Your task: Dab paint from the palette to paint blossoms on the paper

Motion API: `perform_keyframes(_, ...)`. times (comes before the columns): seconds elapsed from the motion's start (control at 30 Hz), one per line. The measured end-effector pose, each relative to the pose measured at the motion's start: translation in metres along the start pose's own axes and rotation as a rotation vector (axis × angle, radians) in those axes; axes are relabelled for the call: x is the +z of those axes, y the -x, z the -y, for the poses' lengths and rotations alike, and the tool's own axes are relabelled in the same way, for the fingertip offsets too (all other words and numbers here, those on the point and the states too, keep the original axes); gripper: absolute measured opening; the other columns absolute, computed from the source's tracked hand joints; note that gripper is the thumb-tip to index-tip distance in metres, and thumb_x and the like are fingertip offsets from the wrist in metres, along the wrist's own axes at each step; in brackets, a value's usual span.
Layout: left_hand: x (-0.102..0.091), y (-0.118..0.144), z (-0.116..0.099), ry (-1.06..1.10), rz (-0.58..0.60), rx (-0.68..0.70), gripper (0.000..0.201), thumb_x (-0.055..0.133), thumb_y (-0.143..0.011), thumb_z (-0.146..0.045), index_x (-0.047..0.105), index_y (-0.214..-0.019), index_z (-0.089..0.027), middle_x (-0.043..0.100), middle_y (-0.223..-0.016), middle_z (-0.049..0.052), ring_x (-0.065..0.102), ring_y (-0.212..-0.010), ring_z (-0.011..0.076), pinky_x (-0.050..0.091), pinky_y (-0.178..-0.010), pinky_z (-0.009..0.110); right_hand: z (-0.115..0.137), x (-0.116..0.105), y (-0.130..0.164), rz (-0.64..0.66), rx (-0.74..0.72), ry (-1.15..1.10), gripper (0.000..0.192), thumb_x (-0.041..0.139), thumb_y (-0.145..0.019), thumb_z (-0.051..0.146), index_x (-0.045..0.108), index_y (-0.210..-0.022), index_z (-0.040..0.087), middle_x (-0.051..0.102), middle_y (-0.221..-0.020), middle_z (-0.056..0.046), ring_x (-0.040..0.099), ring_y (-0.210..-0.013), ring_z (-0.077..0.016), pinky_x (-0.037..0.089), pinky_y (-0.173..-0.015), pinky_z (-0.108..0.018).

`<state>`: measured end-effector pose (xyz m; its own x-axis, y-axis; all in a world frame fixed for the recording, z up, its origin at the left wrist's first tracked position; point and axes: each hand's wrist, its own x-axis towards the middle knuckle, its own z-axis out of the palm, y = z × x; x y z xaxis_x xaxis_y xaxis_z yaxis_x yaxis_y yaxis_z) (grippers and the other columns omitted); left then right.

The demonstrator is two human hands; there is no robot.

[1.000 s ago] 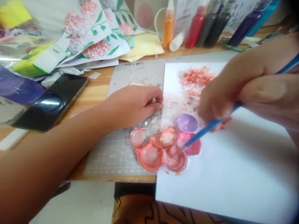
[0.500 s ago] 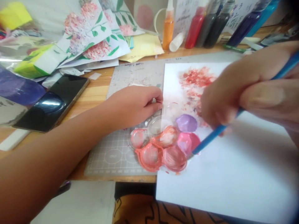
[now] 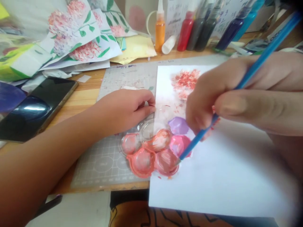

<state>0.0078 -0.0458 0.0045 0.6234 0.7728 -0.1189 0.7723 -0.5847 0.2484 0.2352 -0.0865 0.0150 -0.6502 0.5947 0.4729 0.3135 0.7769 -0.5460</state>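
My right hand (image 3: 213, 97) is closed around a blue paintbrush (image 3: 258, 60), its tip down in a pinkish-red well of a clear plastic paint palette (image 3: 143, 160). Coral, pink and purple paint fills several of the round wells. My left hand (image 3: 132, 107) has its fingers curled together at the far-left rim of the palette, pinching it; the fingertips are partly hidden. The palette lies over the left edge of a white sheet of paper (image 3: 201, 189). On that sheet is a red dabbed flower (image 3: 186, 80), partly covered by my right hand.
Beneath the paper lies a grey cutting mat (image 3: 94, 170). A black phone (image 3: 40, 107) rests at the left. Flower paintings (image 3: 82, 37) are piled behind, beside an orange bottle (image 3: 160, 34), a fallen white cap (image 3: 169, 44), a red bottle (image 3: 186, 31) and several dark bottles.
The brush tip has moved from the edge of the pink well into the pinkish-red well. The whole view has shifted, so things appear further left. My left hand stays at the palette.
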Motion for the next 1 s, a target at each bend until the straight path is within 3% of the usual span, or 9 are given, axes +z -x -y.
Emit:
perform_keyframes(0.17, 0.003, -0.003, 0.005, 0.01, 0.011, -0.01, 0.028, 0.045, -0.087, -0.039, 0.067, -0.098, -0.025, 0.071, -0.087, 0.001, 0.063, -0.085, 0.024, 0.045, -0.076, 0.037, -0.001, -0.002, 0.003, 0.015, -0.044, 0.016, 0.049, 0.036, -0.096, 0.062, 0.061, -0.091, 0.02, 0.061, -0.082, 0.004, 0.06, -0.076, 0.0, 0.05, -0.062, -0.006)
perform_keyframes(0.33, 0.005, -0.007, 0.01, -0.011, 0.018, -0.003, 0.031, 0.043, -0.086, -0.042, 0.066, -0.1, -0.027, 0.072, -0.089, 0.001, 0.064, -0.085, 0.0238, 0.045, -0.073, 0.036, 0.001, -0.001, 0.005, -0.012, -0.033, 0.019, 0.05, 0.03, -0.099, 0.06, 0.056, -0.091, 0.017, 0.058, -0.083, 0.002, 0.059, -0.077, -0.0016, 0.05, -0.063, -0.011)
perform_keyframes(0.43, 0.004, -0.006, 0.007, -0.01, 0.026, -0.024, 0.032, 0.044, -0.086, -0.043, 0.066, -0.101, -0.027, 0.072, -0.09, 0.001, 0.064, -0.086, 0.0243, 0.046, -0.075, 0.036, 0.006, -0.001, -0.001, -0.034, 0.036, -0.04, 0.052, 0.033, -0.097, 0.061, 0.056, -0.082, 0.018, 0.059, -0.081, 0.002, 0.06, -0.076, -0.0041, 0.05, -0.062, -0.016)
perform_keyframes(0.53, 0.004, -0.005, 0.006, -0.017, 0.028, -0.033, 0.034, 0.041, -0.086, -0.044, 0.066, -0.103, -0.027, 0.072, -0.087, 0.001, 0.064, -0.084, 0.0247, 0.046, -0.072, 0.036, 0.013, 0.0, -0.009, 0.066, 0.182, -0.136, 0.059, 0.034, -0.096, 0.064, 0.048, -0.067, 0.015, 0.057, -0.07, 0.0, 0.06, -0.072, -0.0054, 0.052, -0.063, -0.021)
perform_keyframes(0.6, 0.004, -0.005, 0.006, -0.023, 0.018, -0.022, 0.034, 0.041, -0.085, -0.043, 0.066, -0.101, -0.026, 0.072, -0.087, 0.002, 0.064, -0.084, 0.0251, 0.046, -0.07, 0.035, 0.014, 0.001, -0.01, 0.081, 0.188, -0.179, 0.057, 0.029, -0.098, 0.063, 0.047, -0.071, 0.015, 0.056, -0.074, 0.001, 0.063, -0.084, -0.0077, 0.055, -0.072, -0.023)
perform_keyframes(0.73, 0.005, -0.004, 0.006, -0.023, 0.015, -0.025, 0.033, 0.042, -0.086, -0.043, 0.066, -0.101, -0.026, 0.072, -0.093, 0.001, 0.065, -0.09, 0.025, 0.046, -0.074, 0.035, 0.006, 0.002, -0.005, -0.012, 0.041, -0.135, 0.053, 0.026, -0.098, 0.064, 0.052, -0.088, 0.019, 0.059, -0.095, 0.002, 0.06, -0.107, -0.0102, 0.055, -0.071, -0.018)
perform_keyframes(0.9, 0.004, -0.004, 0.004, -0.016, 0.017, -0.023, 0.032, 0.041, -0.087, -0.042, 0.065, -0.098, -0.025, 0.072, -0.092, 0.0, 0.065, -0.086, 0.0228, 0.045, -0.071, 0.032, -0.002, 0.004, -0.002, -0.02, 0.037, -0.148, 0.052, 0.021, -0.101, 0.055, 0.059, -0.096, 0.021, 0.061, -0.109, 0.008, 0.062, -0.097, -0.0002, 0.053, -0.076, -0.008)
perform_keyframes(1.0, 0.003, -0.004, 0.004, -0.019, 0.019, 0.007, 0.03, 0.041, -0.086, -0.04, 0.064, -0.095, -0.024, 0.072, -0.089, 0.001, 0.064, -0.083, 0.0224, 0.043, -0.066, 0.031, 0.001, 0.003, -0.001, 0.024, 0.039, -0.239, 0.054, 0.021, -0.1, 0.057, 0.06, -0.096, 0.019, 0.063, -0.112, 0.005, 0.064, -0.095, 0.0001, 0.053, -0.075, -0.005)
